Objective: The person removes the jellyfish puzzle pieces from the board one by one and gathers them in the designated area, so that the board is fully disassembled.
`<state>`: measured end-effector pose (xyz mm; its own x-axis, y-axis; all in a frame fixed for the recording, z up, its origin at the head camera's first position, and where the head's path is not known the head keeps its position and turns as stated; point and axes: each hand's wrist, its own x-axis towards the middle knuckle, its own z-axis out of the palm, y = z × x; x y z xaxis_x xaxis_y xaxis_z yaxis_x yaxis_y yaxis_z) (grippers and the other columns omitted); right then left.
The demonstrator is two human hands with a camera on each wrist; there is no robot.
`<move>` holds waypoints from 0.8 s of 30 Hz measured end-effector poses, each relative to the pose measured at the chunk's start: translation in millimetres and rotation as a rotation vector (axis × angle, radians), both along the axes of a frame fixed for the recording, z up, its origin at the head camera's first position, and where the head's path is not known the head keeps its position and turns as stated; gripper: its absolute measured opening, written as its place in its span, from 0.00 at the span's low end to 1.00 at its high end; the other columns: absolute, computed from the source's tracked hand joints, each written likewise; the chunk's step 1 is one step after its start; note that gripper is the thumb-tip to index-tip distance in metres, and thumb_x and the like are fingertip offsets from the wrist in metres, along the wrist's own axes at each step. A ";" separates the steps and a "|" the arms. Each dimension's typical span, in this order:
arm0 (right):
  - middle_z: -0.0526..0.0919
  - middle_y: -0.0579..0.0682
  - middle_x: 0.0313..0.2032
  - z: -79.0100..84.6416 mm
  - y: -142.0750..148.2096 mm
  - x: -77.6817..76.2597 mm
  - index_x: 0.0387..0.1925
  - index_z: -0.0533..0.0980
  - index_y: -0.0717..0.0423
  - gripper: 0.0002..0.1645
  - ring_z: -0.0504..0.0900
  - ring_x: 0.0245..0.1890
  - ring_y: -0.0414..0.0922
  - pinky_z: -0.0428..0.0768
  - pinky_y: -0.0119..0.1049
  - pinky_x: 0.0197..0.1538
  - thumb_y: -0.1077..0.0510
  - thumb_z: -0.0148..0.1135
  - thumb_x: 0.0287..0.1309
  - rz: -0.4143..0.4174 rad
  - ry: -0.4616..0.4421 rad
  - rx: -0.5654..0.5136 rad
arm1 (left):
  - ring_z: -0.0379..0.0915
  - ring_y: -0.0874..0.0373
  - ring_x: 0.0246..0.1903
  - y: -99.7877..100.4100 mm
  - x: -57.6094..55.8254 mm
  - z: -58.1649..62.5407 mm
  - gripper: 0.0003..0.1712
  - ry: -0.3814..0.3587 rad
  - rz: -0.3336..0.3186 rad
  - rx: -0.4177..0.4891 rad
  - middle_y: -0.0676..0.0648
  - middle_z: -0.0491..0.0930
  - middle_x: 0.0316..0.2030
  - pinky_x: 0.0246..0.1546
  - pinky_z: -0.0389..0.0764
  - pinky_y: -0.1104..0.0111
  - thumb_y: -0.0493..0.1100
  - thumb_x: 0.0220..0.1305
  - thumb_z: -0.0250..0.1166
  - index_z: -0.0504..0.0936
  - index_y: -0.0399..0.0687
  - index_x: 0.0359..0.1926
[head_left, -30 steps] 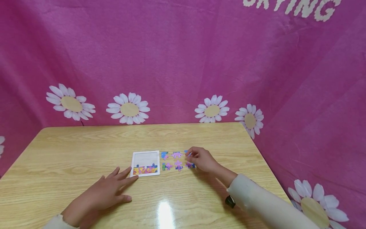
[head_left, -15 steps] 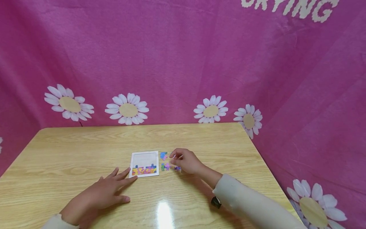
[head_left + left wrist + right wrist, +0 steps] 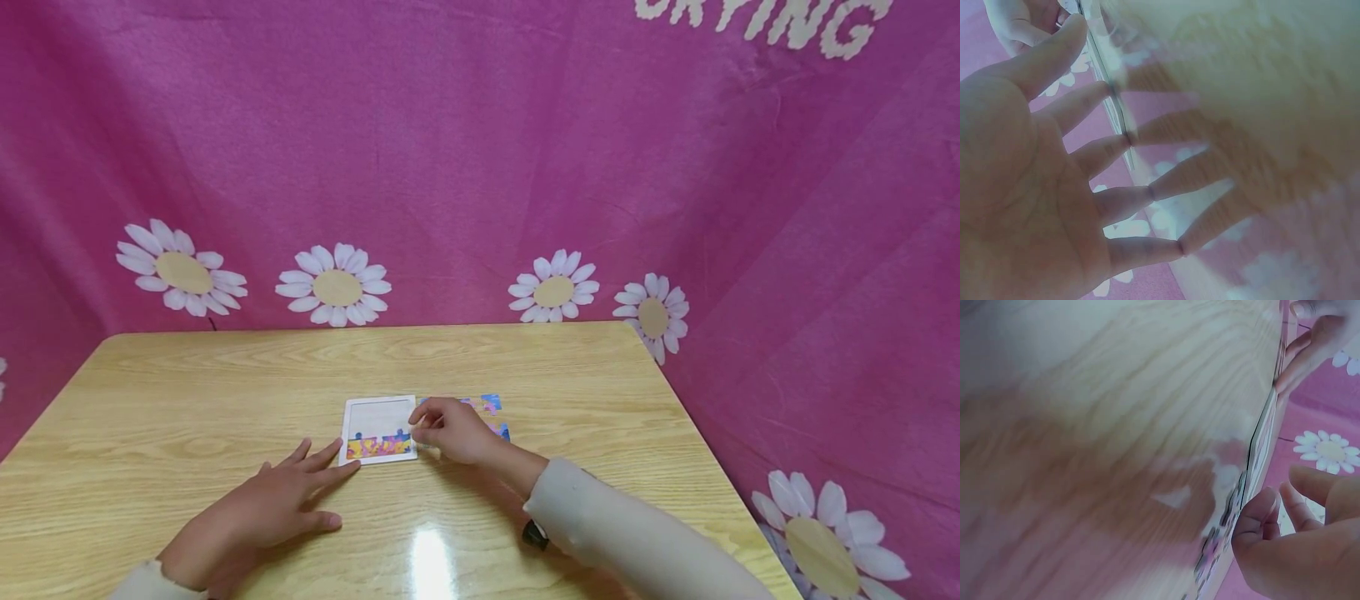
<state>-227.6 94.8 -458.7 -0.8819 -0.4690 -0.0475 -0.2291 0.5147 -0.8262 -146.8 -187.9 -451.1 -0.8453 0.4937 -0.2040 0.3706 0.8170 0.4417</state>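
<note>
A small square puzzle tray (image 3: 380, 401) with a white frame lies on the table. Its lower strip is filled with colourful puzzle pieces (image 3: 378, 447), while the upper part shows bare backing. My left hand (image 3: 273, 504) lies with spread fingers, its fingertips touching the tray's lower left edge. Just off the tray's right edge is my right hand (image 3: 453, 429), fingers loosely bent, with a gap between thumb and index finger. No piece shows between them in the right wrist view. Loose puzzle pieces (image 3: 491, 403) lie under and beyond this hand, which partly hides them.
The wooden table (image 3: 225, 383) reaches back to a pink cloth (image 3: 450, 167) printed with white daisies. More of the cloth hangs along the right side. A dark object (image 3: 535, 535) shows under the right sleeve. Light glares on the table's front.
My right hand has moved left across the loose pieces, from the far right ones to beside the tray. The right-hand pieces have come back into sight. My left hand stays at the tray.
</note>
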 end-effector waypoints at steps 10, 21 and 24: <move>0.83 0.45 0.30 -4.6 -26.4 1.0 0.44 0.83 0.60 0.07 0.77 0.28 0.34 0.74 0.27 0.31 0.65 0.69 0.64 0.028 0.021 -0.007 | 0.49 0.20 0.73 -1.1 0.7 -1.4 0.41 0.039 -0.014 0.010 0.41 0.60 0.78 0.52 0.56 0.17 0.65 0.62 0.70 0.72 0.63 0.74; 0.84 0.49 0.29 -2.2 -50.7 5.1 0.43 0.83 0.63 0.08 0.75 0.24 0.33 0.72 0.25 0.28 0.69 0.69 0.62 0.036 -0.007 -0.037 | 0.49 0.20 0.73 -1.7 0.4 -3.0 0.41 0.042 -0.020 0.008 0.41 0.59 0.78 0.51 0.56 0.17 0.65 0.63 0.69 0.72 0.63 0.74; 0.84 0.48 0.28 -2.9 -55.4 5.0 0.42 0.83 0.63 0.07 0.75 0.24 0.32 0.72 0.24 0.28 0.69 0.68 0.62 0.040 -0.005 -0.032 | 0.49 0.20 0.73 -1.9 0.2 -2.4 0.41 0.042 -0.025 0.009 0.41 0.59 0.78 0.51 0.57 0.17 0.66 0.63 0.69 0.72 0.63 0.75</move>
<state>-222.6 39.4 -461.7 -0.8622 -0.5053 -0.0362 -0.2451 0.4785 -0.8432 -146.5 -189.8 -453.5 -0.8402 0.5168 -0.1640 0.4095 0.8031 0.4328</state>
